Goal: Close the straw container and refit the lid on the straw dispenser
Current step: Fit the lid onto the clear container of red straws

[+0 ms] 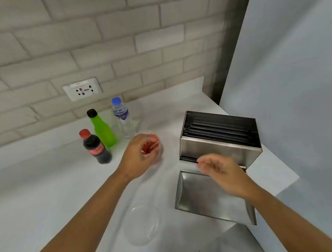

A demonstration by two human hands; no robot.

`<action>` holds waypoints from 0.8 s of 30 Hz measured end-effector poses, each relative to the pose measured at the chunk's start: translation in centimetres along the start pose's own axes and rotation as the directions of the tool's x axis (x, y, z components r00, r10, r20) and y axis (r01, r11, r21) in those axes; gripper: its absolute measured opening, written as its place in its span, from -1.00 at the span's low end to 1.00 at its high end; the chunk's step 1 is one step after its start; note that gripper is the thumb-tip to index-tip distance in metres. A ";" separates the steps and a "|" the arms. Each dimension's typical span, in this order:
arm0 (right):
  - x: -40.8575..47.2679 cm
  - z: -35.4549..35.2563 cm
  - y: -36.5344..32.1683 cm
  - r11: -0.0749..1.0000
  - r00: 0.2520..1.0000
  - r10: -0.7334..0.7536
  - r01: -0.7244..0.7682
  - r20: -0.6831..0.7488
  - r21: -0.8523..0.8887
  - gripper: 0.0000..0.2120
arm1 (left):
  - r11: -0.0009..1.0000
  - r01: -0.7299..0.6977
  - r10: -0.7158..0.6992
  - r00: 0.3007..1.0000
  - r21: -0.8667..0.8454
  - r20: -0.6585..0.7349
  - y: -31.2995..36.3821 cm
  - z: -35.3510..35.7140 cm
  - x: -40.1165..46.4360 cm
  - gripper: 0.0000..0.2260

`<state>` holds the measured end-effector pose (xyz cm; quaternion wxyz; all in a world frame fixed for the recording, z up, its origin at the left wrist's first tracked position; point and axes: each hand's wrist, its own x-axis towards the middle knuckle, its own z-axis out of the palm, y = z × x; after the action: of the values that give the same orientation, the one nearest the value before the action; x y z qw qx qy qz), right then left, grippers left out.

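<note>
Steel straw dispenser (pixel 219 142) stands open by the tabletop's right edge, its lid (pixel 212 198) lying just before it. Your left hand (pixel 138 157) pinches red straws in the uncovered straw container (pixel 158 152); its clear cover (pixel 142 224) lies nearer you. Your right hand (pixel 218 166) hovers loosely curled, empty. Nothing is closed yet.

My left hand (pixel 139 155) grips red straws in container (pixel 156 145); right hand (pixel 218 166) at open dispenser (pixel 219 140); lid (pixel 206 196) lies on surface (pixel 50 188).

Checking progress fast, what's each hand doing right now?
Left hand: closed on red straws in the clear round container.
Right hand: fingers curled, holding nothing visible.
</note>
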<state>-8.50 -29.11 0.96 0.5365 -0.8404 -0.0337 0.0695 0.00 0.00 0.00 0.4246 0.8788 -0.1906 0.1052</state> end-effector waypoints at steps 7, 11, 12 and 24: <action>1.0 3.2 1.4 0.999 0.999 0.036 -0.036 0.001 0.038 -0.86 | 0.987 0.126 -0.120 0.991 0.103 -0.066 -4.1 0.7 -1.0 -0.54; 1.2 4.7 2.0 1.000 0.999 0.026 -0.026 0.031 0.017 -0.88 | 0.966 0.253 -0.256 0.965 -0.052 -0.053 -4.9 1.1 -1.5 -0.31; 1.2 5.2 1.9 1.000 0.999 0.013 -0.013 0.044 -0.010 -0.89 | 0.956 0.278 -0.284 0.957 -0.091 -0.054 -5.1 1.3 -1.7 -0.23; 2.1 13.9 0.5 0.712 0.868 -0.116 0.411 0.483 -0.569 -0.61 | 0.871 0.354 -0.380 0.925 -0.340 -0.009 -6.5 1.7 -1.5 -0.22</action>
<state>-8.54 -16.57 -5.45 0.1921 -0.9253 -0.2907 0.1497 1.41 2.77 -6.19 0.5857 0.8100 -0.0191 0.0223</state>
